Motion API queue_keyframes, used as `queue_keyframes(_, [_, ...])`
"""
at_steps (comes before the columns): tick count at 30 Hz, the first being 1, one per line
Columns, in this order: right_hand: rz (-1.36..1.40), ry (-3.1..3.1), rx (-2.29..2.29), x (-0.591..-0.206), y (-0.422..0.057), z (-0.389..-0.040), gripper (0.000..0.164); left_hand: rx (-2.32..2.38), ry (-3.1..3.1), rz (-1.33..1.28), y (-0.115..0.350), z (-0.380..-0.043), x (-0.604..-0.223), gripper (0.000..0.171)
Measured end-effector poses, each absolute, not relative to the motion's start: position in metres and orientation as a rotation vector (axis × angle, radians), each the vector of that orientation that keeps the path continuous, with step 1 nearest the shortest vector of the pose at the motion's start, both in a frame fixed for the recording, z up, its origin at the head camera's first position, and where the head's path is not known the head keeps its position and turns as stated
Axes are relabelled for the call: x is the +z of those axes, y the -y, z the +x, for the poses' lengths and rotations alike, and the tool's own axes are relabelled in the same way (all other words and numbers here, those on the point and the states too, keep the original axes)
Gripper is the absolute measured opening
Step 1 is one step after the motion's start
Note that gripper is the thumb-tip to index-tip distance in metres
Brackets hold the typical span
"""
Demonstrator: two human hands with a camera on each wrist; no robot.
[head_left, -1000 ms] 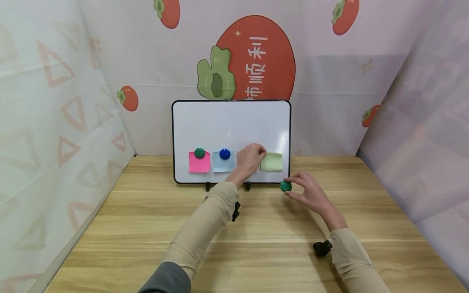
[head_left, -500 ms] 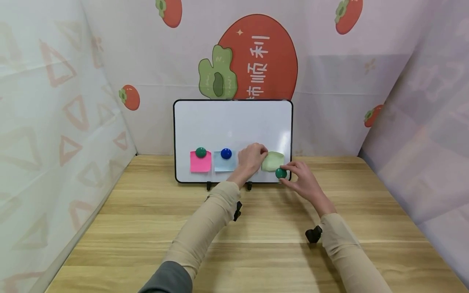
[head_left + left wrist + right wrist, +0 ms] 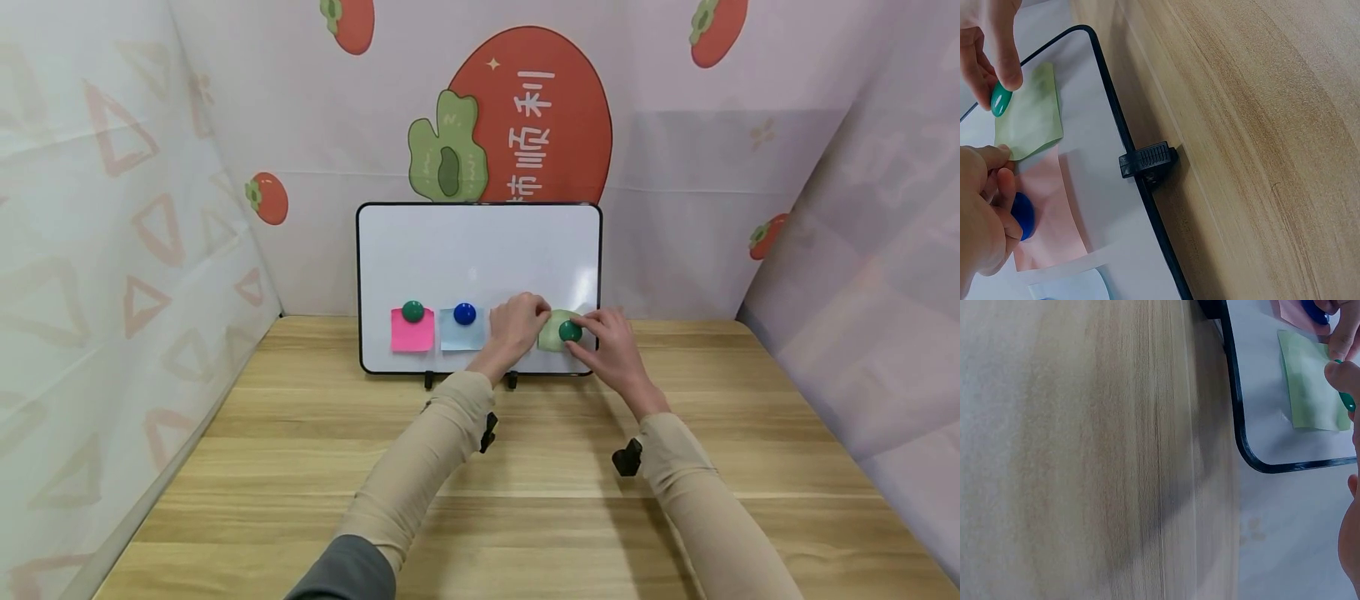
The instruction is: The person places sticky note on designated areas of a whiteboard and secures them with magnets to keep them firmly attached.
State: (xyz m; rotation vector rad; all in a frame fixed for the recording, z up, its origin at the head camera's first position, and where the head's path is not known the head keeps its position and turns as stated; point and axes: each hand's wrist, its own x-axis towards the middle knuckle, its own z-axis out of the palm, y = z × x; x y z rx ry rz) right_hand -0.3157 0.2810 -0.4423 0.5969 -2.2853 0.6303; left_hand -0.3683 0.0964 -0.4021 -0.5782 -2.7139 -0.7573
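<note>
A pale green sticky note [image 3: 549, 337] lies at the lower right of the whiteboard [image 3: 480, 250]. My left hand [image 3: 516, 323] pinches that note's upper left corner between thumb and finger. Thumb and fingers of my right hand [image 3: 617, 348] grip a round green magnet [image 3: 570, 332], held over the note's upper right part. Beneath the left hand, the left wrist view shows a salmon sticky note [image 3: 1054, 215] with a blue magnet [image 3: 1024, 215] on it; the hand hides both in the head view.
Further left on the board, a pink note [image 3: 412, 336] sits under a green magnet [image 3: 412, 312], and a light blue note [image 3: 462, 336] under a blue magnet [image 3: 465, 313]. Black feet [image 3: 512, 380] prop the board on the wooden table [image 3: 525, 517], before a printed curtain [image 3: 675, 167].
My right hand has carried the green magnet up and to the left, from beside the board's lower right corner onto the green note's area. The left hand keeps its place at the note.
</note>
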Motion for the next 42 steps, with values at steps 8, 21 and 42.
queue_keyframes(8, [0.555,2.266,0.585,-0.442,-0.277,-0.324,0.041,-0.728,2.728,-0.576,-0.096,-0.368,-0.401,0.018])
queue_keyframes(21, [0.439,2.318,0.560,-0.434,-0.267,-0.334,0.042,-0.722,2.701,-0.578,-0.096,-0.368,-0.401,0.017])
queue_keyframes(42, [0.467,2.270,0.545,-0.443,-0.268,-0.344,0.043,-0.665,2.702,-0.596,-0.098,-0.368,-0.401,0.017])
